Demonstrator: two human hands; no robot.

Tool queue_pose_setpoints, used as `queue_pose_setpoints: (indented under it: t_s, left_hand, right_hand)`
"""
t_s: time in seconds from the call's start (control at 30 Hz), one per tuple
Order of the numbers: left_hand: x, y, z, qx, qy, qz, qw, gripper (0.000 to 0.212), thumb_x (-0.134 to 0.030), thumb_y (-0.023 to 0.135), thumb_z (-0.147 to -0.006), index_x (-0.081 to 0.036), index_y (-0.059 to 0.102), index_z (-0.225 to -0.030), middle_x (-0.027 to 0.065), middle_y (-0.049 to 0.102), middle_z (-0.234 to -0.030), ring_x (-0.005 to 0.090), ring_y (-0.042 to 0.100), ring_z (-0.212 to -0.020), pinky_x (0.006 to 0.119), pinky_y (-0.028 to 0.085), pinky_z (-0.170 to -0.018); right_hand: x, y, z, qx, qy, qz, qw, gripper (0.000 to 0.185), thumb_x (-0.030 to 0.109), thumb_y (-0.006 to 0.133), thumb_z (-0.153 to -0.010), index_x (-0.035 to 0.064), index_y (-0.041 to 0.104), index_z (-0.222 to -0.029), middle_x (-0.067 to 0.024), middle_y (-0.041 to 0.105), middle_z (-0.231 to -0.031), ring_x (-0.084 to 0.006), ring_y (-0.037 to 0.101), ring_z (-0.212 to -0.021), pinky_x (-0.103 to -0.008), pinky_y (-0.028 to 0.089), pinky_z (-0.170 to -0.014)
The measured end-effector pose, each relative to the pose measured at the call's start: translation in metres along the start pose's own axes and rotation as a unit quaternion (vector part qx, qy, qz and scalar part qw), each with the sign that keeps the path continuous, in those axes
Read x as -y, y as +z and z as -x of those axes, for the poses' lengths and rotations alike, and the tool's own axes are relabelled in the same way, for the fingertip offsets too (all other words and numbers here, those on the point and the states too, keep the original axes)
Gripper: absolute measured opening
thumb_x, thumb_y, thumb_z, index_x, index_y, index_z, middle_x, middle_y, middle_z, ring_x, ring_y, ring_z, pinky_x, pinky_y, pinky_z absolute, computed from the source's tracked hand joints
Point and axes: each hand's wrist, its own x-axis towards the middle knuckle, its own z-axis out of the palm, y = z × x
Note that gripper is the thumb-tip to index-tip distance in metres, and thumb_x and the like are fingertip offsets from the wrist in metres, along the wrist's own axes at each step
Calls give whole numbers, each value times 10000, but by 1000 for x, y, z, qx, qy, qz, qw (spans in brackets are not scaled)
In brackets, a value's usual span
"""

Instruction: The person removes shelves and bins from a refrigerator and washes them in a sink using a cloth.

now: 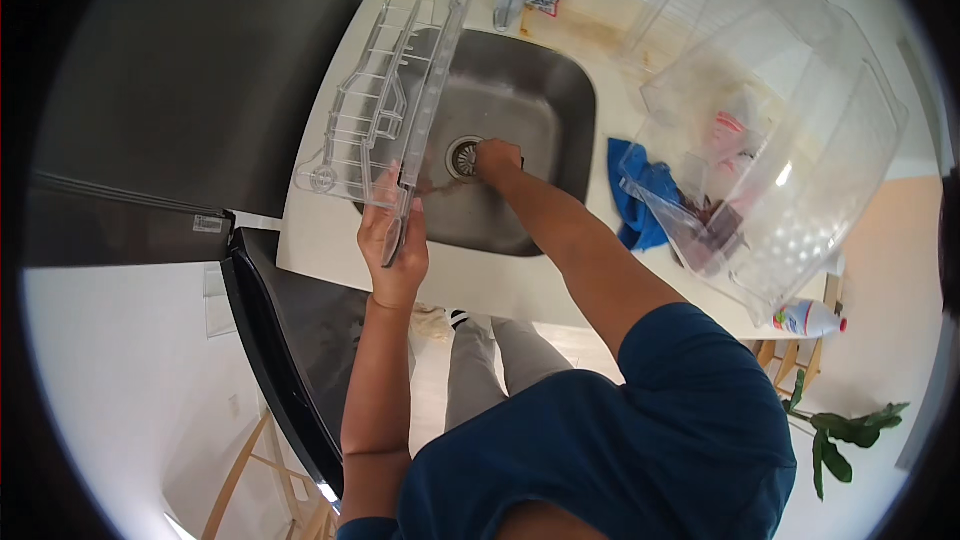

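Observation:
A clear plastic refrigerator shelf frame (367, 109) with ribs and notches slants over the left side of the steel sink (517, 90). My left hand (397, 240) grips its lower end, with the fingers behind the plastic. Down in the basin, my right hand (499, 160) is a closed fist right beside the drain strainer (465, 159). A small dark edge shows at the fist's right side, but what the fingers hold, if anything, is hidden. Brownish water or residue lies on the basin floor left of the drain.
Large clear plastic bins (817, 120) stand on the right of the counter (480, 281), partly over a blue cloth (641, 191). A bottle (810, 319) lies at the right edge. The faucet (510, 4) rises behind the sink. A dark refrigerator (187, 75) stands left, its lower door (262, 315) swung out.

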Motion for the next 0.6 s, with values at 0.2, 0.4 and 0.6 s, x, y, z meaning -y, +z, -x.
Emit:
queue_pose_setpoints:
  t_s: [0.2, 0.4, 0.6]
  left_hand:
    - [0, -4, -6, -5, -24, -11, 1000, 123, 46, 578, -806, 42, 599, -927, 244, 563, -1173, 350, 584, -1034, 353, 458, -874]
    - [-5, 3, -19, -4, -55, 5, 998, 219, 62, 562, -809, 54, 594, -1026, 223, 560, -1187, 301, 583, -1049, 332, 450, -881]
    - [-15, 18, -36, -47, -53, 145, 987, 361, 55, 548, -836, 76, 514, -1194, 174, 561, -1195, 241, 558, -1068, 302, 410, -928]
  right_hand:
    - [33, -1, -12, 19, -126, 203, 971, 150, 198, 607, -823, 130, 690, -928, -71, 671, -977, -235, 645, -877, -399, 462, -797]
    - [12, -27, -30, -16, -38, 143, 989, 185, 216, 636, -810, 108, 686, -952, -80, 673, -988, -245, 646, -906, -422, 464, -772]
    - [-87, -123, -60, -65, 110, -396, 909, 287, 335, 632, -840, 66, 667, -931, -106, 666, -917, -223, 651, -818, -369, 520, -659]
